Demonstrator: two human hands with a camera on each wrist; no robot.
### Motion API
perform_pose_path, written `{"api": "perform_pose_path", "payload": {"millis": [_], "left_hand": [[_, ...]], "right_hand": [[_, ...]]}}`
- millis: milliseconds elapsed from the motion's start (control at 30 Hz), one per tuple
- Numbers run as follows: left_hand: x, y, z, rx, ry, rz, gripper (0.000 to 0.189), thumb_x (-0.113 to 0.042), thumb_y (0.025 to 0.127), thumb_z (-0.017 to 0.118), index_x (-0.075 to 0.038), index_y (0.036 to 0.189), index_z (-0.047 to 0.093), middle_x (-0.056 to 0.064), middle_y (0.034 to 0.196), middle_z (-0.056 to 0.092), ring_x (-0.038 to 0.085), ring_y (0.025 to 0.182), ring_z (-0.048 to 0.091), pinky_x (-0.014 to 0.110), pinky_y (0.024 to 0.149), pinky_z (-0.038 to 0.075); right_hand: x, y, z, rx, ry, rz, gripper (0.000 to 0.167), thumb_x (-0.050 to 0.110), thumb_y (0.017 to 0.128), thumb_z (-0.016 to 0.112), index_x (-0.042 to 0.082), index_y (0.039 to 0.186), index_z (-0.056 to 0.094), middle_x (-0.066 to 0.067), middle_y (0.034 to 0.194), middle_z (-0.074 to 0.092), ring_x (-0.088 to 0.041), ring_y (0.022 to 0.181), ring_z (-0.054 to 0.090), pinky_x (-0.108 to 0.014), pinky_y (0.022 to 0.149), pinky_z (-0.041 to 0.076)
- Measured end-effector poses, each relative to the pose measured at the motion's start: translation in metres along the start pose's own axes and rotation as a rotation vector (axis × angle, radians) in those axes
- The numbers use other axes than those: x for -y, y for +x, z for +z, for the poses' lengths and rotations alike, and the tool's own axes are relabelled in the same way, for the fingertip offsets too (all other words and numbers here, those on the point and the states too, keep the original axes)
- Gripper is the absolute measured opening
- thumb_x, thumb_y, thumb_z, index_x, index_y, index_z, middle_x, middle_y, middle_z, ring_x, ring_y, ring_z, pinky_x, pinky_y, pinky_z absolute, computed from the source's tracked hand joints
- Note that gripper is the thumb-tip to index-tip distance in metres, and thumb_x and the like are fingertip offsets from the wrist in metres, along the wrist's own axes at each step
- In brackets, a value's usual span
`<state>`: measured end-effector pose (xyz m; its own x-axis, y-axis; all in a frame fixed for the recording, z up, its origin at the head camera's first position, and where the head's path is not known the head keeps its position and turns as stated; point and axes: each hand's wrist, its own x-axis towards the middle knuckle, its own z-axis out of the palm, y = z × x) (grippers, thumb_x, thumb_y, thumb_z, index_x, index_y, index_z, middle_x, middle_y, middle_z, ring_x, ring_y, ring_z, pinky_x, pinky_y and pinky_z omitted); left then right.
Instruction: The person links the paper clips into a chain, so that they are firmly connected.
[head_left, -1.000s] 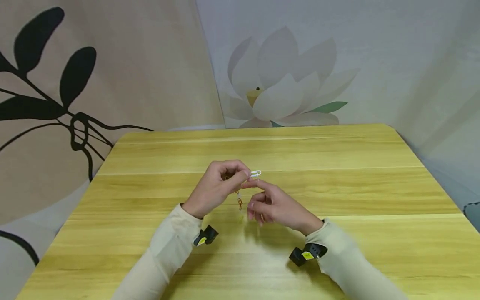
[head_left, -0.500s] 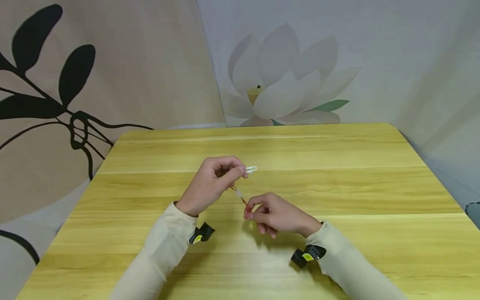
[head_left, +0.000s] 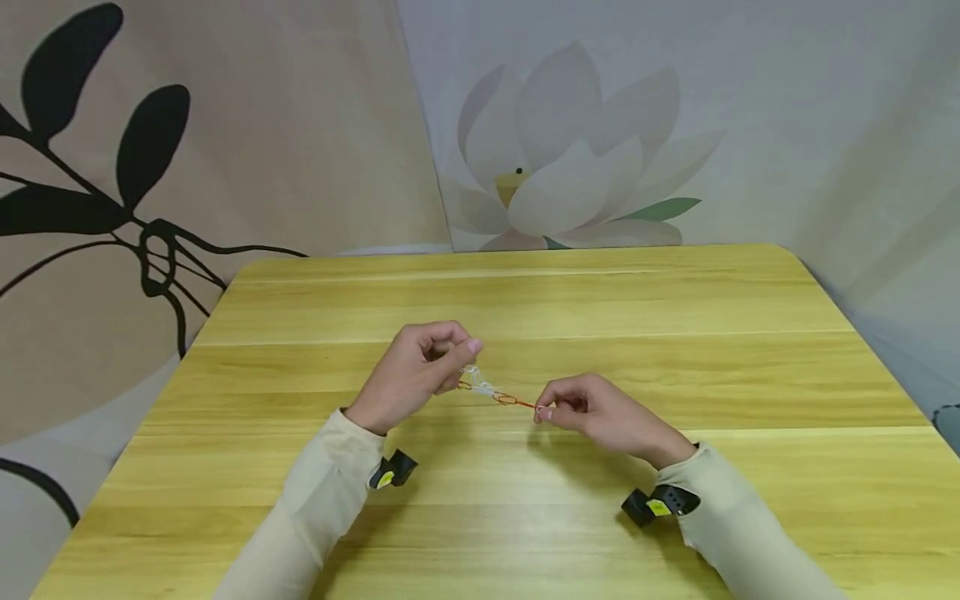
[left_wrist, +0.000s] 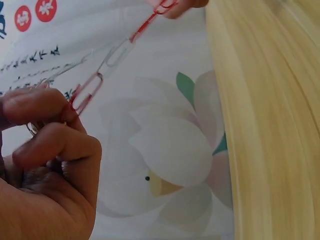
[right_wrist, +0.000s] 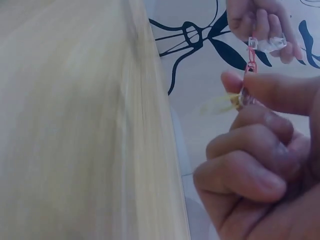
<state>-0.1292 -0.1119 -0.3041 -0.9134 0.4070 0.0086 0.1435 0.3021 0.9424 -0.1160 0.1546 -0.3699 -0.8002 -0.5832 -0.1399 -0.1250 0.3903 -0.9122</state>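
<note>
A chain of linked paper clips stretches between my hands above the table (head_left: 570, 517). In the head view a red paper clip (head_left: 506, 399) sits near its middle, beside a white paper clip (head_left: 483, 388). My left hand (head_left: 416, 371) pinches the chain's left part, and its fingers partly cover the clips there. The thumb and index finger of my right hand (head_left: 607, 421) pinch the right part, just past the red clip. In the right wrist view a blurred yellow paper clip (right_wrist: 220, 105) hangs from those fingertips. The left wrist view shows another red clip (left_wrist: 87, 93) close to the left fingers.
Behind the table's far edge hangs a cloth backdrop (head_left: 300, 125) printed with a pale flower (head_left: 558, 183) and dark leaves. Each wrist wears a small black camera, one on the left (head_left: 393, 469) and one on the right (head_left: 660, 504).
My right hand left the white clip at the left fingertips, took hold of the dangling chain, and drew it out to the right. The left hand shifted slightly left and down.
</note>
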Motion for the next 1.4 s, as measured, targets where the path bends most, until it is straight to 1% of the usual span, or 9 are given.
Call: {"api": "perform_pose_path", "payload": {"millis": [167, 333, 467, 600, 767, 900, 1100, 1300, 1400], "left_hand": [[0.004, 0.001, -0.004, 0.051, -0.089, -0.026, 0.011, -0.017, 0.102, 0.058, -0.011, 0.111, 0.062, 0.006, 0.071, 0.064, 0.012, 0.048, 0.044, 0.024, 0.047, 0.039], [0.011, 0.001, -0.011, 0.167, -0.228, -0.041, 0.033, -0.009, 0.102, 0.056, -0.018, 0.133, 0.053, 0.014, 0.101, 0.073, 0.016, 0.046, 0.049, 0.03, 0.05, 0.047], [0.019, -0.001, -0.013, 0.22, -0.318, -0.036, 0.024, -0.004, 0.102, 0.054, -0.015, 0.122, 0.06, 0.007, 0.106, 0.065, 0.014, 0.056, 0.052, 0.027, 0.051, 0.047], [0.023, -0.001, -0.01, 0.208, -0.321, -0.069, 0.015, -0.005, 0.102, 0.055, -0.011, 0.108, 0.067, 0.0, 0.104, 0.061, 0.011, 0.069, 0.062, 0.021, 0.056, 0.045], [0.026, 0.001, -0.006, 0.167, -0.207, -0.089, 0.017, -0.007, 0.101, 0.056, -0.002, 0.115, 0.065, 0.004, 0.106, 0.065, 0.015, 0.082, 0.074, 0.021, 0.064, 0.048], [0.027, 0.001, -0.003, 0.133, -0.075, -0.101, 0.018, -0.007, 0.099, 0.059, -0.003, 0.116, 0.065, 0.01, 0.109, 0.067, 0.019, 0.086, 0.073, 0.034, 0.077, 0.058], [0.024, -0.002, 0.006, 0.085, 0.23, 0.036, 0.016, -0.001, 0.096, 0.063, -0.008, 0.109, 0.068, 0.009, 0.104, 0.074, 0.018, 0.087, 0.075, 0.034, 0.075, 0.062], [0.02, -0.002, 0.007, 0.157, -0.036, 0.104, 0.034, 0.003, 0.096, 0.061, -0.009, 0.128, 0.059, 0.015, 0.116, 0.069, 0.015, 0.101, 0.07, 0.03, 0.084, 0.059], [0.019, -0.002, 0.004, 0.182, -0.125, 0.095, 0.042, 0.005, 0.096, 0.059, -0.01, 0.134, 0.055, 0.016, 0.119, 0.066, 0.017, 0.107, 0.067, 0.027, 0.089, 0.057]], "right_hand": [[0.0, -0.002, -0.004, -0.045, -0.001, 0.009, 0.018, 0.019, 0.101, 0.06, 0.008, 0.103, 0.073, -0.005, 0.078, 0.057, -0.009, 0.066, 0.045, -0.021, 0.059, 0.039], [0.001, -0.002, -0.007, -0.093, -0.002, 0.031, 0.02, 0.022, 0.101, 0.06, 0.006, 0.102, 0.072, -0.009, 0.082, 0.06, -0.012, 0.068, 0.049, -0.024, 0.059, 0.042], [0.001, -0.003, -0.009, -0.098, 0.044, 0.05, 0.023, 0.023, 0.102, 0.059, 0.002, 0.102, 0.069, -0.002, 0.068, 0.046, -0.009, 0.057, 0.041, -0.024, 0.051, 0.038], [0.0, -0.004, -0.01, -0.098, 0.111, 0.063, 0.025, 0.021, 0.102, 0.058, -0.003, 0.102, 0.066, -0.006, 0.069, 0.053, -0.01, 0.055, 0.044, -0.022, 0.049, 0.037], [-0.001, -0.005, -0.009, -0.16, 0.151, 0.07, 0.026, 0.019, 0.103, 0.057, -0.005, 0.104, 0.066, -0.021, 0.084, 0.064, -0.023, 0.061, 0.06, -0.026, 0.049, 0.044], [-0.001, -0.004, -0.009, -0.308, 0.134, 0.017, 0.023, 0.016, 0.103, 0.056, -0.003, 0.103, 0.068, -0.027, 0.091, 0.069, -0.027, 0.068, 0.069, -0.032, 0.052, 0.052], [-0.001, -0.001, -0.008, -0.564, 0.015, -0.101, 0.013, 0.011, 0.098, 0.064, 0.0, 0.099, 0.072, -0.024, 0.088, 0.074, -0.01, 0.066, 0.072, -0.031, 0.052, 0.054], [0.002, 0.001, -0.005, -0.616, 0.08, -0.145, 0.008, 0.003, 0.094, 0.067, -0.002, 0.099, 0.071, -0.023, 0.09, 0.075, -0.003, 0.071, 0.072, -0.03, 0.056, 0.056], [0.002, 0.0, -0.009, -0.638, 0.128, -0.152, 0.008, 0.003, 0.094, 0.067, 0.0, 0.101, 0.069, -0.008, 0.089, 0.076, -0.007, 0.071, 0.072, -0.03, 0.056, 0.054]]}}
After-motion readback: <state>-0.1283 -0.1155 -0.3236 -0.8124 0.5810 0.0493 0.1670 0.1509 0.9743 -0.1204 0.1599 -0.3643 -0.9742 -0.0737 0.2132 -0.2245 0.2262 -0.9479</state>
